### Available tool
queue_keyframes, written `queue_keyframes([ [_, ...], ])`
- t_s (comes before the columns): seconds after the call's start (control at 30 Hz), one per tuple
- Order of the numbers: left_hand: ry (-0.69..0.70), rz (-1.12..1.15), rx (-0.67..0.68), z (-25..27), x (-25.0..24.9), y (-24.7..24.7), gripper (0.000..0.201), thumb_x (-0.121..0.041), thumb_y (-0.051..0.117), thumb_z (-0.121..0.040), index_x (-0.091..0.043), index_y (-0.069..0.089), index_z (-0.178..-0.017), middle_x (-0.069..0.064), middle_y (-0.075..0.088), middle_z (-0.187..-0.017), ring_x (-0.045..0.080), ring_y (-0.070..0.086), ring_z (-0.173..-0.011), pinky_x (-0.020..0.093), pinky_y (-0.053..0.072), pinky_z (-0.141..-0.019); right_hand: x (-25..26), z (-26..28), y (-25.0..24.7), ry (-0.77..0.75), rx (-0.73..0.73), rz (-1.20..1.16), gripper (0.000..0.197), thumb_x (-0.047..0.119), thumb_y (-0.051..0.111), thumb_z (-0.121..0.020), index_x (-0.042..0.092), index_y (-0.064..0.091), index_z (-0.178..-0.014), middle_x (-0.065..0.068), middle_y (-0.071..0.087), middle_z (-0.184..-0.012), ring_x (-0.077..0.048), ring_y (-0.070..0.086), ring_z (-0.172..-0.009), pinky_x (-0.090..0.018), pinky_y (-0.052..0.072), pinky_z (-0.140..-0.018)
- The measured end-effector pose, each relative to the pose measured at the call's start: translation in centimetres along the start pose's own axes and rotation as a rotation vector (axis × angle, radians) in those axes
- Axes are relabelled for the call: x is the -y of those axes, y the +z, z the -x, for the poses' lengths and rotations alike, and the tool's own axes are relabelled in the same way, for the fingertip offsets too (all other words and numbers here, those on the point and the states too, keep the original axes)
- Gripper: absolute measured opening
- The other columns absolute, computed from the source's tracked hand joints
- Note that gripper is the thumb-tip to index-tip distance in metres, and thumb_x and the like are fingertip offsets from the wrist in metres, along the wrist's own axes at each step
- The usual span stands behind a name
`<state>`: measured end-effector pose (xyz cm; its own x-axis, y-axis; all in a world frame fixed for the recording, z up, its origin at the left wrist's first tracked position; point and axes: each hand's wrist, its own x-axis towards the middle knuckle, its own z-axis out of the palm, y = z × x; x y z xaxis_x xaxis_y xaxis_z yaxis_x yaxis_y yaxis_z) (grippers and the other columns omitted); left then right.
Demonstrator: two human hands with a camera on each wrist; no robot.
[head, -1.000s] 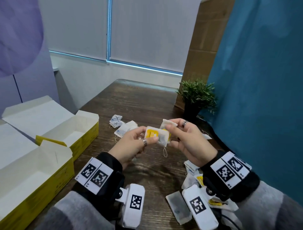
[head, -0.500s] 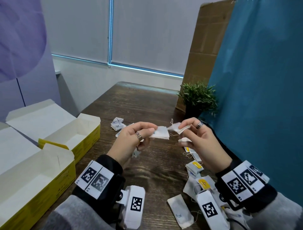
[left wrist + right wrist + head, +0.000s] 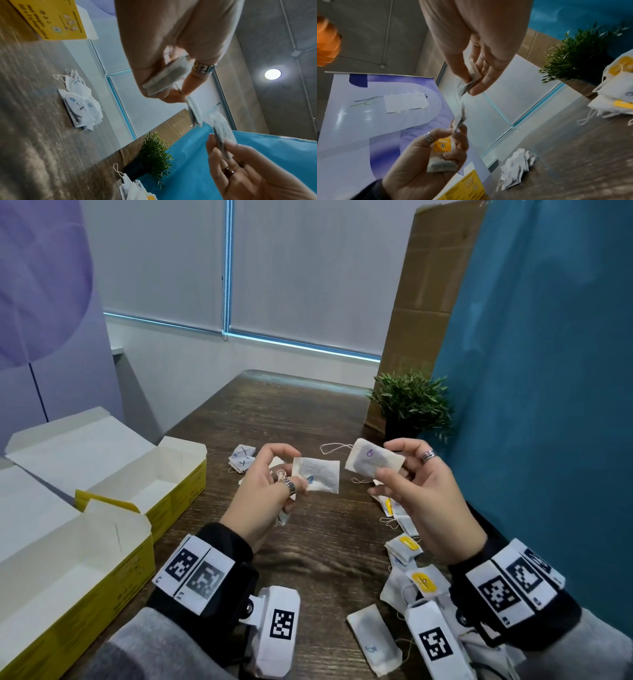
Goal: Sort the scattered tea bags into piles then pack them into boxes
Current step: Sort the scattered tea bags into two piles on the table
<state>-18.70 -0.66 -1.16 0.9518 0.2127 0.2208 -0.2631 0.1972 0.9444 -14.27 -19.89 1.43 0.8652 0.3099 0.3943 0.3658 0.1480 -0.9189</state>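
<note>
My left hand [image 3: 295,470] pinches a white tea bag with a blue mark [image 3: 320,479] between thumb and forefinger. Its lower fingers curl round a second bag with a yellow tag [image 3: 442,160]. My right hand [image 3: 386,461] pinches a tea bag with a purple mark [image 3: 373,462], held up a little to the right of the other bag. Both hands hover above the wooden table [image 3: 308,412]. A small pile of X-marked bags [image 3: 243,458] lies beyond the left hand. Loose bags, some with yellow tags [image 3: 423,581], lie under the right wrist. Two open yellow boxes [image 3: 171,474] [image 3: 68,583] stand at the left.
A small potted plant [image 3: 411,402] stands at the table's right edge against a blue panel [image 3: 548,405]. A cardboard sheet [image 3: 428,302] leans behind it. The boxes' white lids [image 3: 78,446] lie folded back to the left.
The hands were together on a yellow-tagged bag, then drew apart. Each now holds its own bag, turned so the marks face up.
</note>
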Motion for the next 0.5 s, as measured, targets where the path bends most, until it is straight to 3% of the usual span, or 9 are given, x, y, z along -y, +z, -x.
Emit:
queue_keyframes([
  [0.1,-0.031,-0.02,0.0,-0.1,0.2,-0.2,0.035,0.012,0.051,-0.083,-0.021,0.046,-0.094,0.01,0.051,-0.084,0.0,0.049,-0.044,0.019,0.033,-0.045,0.8,0.0,0.5,0.044,0.011,-0.114,0.014,-0.005,0.053,-0.086,0.007,0.056,-0.093,-0.007,0.062,-0.088,-0.013,0.064,-0.074,-0.026,0.057,-0.063],
  [0.2,-0.06,-0.074,-0.055,-0.3,0.6,-0.6,0.03,0.01,0.048,-0.085,-0.02,0.053,-0.083,0.001,0.051,-0.074,0.002,0.047,-0.045,0.014,0.033,-0.039,1.3,-0.5,0.5,0.069,0.008,-0.112,0.01,-0.001,0.054,-0.088,0.009,0.055,-0.089,-0.005,0.063,-0.078,-0.012,0.062,-0.059,-0.023,0.055,-0.055],
  [0.27,-0.079,-0.121,-0.109,-0.7,1.1,-1.0,0.032,0.01,0.044,-0.087,-0.017,0.059,-0.079,0.001,0.053,-0.074,0.007,0.048,-0.054,0.013,0.033,-0.039,1.1,-2.0,-0.5,0.115,-0.016,0.006,0.013,0.001,0.056,-0.088,0.013,0.053,-0.09,-0.002,0.062,-0.072,-0.011,0.057,-0.05,-0.021,0.051,-0.048],
  [0.4,-0.135,-0.151,-0.166,-1.3,1.6,-1.6,0.037,0.006,0.042,-0.089,-0.021,0.068,-0.095,0.006,0.059,-0.09,0.008,0.047,-0.063,0.014,0.037,-0.046,-1.4,-6.2,-4.9,0.295,-0.129,0.26,0.021,-0.003,0.055,-0.088,0.017,0.048,-0.09,-0.011,0.054,-0.073,-0.01,0.054,-0.039,-0.023,0.051,-0.042],
  [0.5,-0.253,0.018,-0.188,-1.5,1.1,-1.7,0.028,-0.011,0.045,-0.093,-0.022,0.071,-0.098,0.004,0.059,-0.093,0.009,0.047,-0.059,0.014,0.033,-0.037,-4.1,-8.5,-8.0,0.462,-0.204,0.389,0.019,-0.003,0.054,-0.089,0.012,0.05,-0.078,-0.012,0.05,-0.07,-0.016,0.057,-0.043,-0.023,0.051,-0.038],
])
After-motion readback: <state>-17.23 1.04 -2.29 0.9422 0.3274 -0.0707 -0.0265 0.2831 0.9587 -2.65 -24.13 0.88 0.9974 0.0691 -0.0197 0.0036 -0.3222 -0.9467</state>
